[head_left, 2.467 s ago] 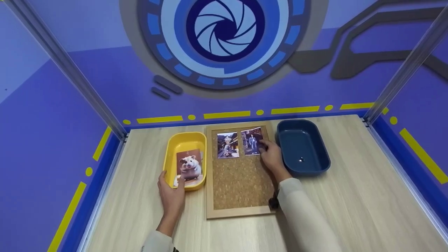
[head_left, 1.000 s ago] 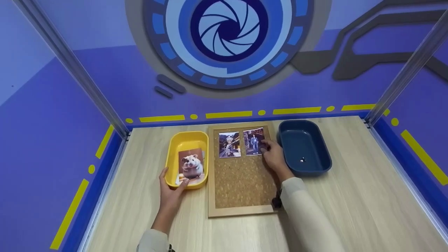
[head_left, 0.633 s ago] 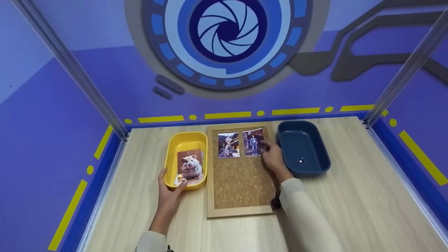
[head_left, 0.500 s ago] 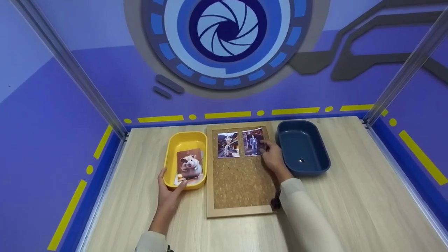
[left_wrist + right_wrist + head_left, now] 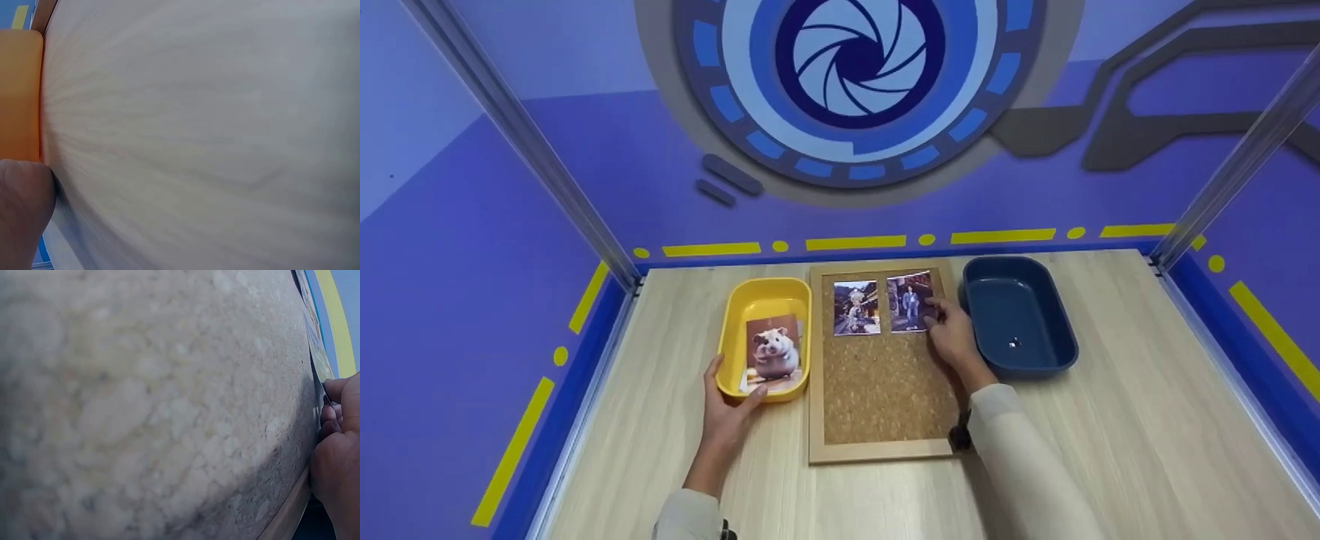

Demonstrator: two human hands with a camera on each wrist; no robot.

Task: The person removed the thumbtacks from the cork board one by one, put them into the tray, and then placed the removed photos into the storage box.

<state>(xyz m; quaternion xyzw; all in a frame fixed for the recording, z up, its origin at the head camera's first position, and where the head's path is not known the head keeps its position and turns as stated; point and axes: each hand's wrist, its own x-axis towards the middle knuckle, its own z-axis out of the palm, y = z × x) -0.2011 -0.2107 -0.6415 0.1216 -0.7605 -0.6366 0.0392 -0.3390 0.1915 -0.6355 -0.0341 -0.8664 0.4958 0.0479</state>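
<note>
In the head view my left hand (image 5: 725,420) grips the near left corner of a yellow tray (image 5: 729,330), thumb over its front rim and fingers along its left side. Inside lies a hamster photo (image 5: 775,352) on top of other paper edges. My right hand (image 5: 956,341) pinches the right edge of a photo of a standing person (image 5: 910,300) at the top right of a cork board (image 5: 885,390). The right wrist view shows that photo's thin edge between thumb and finger, beside the speckled cork. To its left on the board is another photo (image 5: 856,309), of a figure in pale dress.
A dark blue tray (image 5: 1012,300) stands right of the board, with a few small shiny pieces (image 5: 1014,343) at its bottom. The pale wooden table (image 5: 1132,390) is enclosed by patterned blue and purple panels (image 5: 607,165) on the back and sides.
The head view has shifted slightly. Over the tray's front rim my left thumb leans further right than at first. My right hand keeps its pinch on the same photo, which stays in place.
</note>
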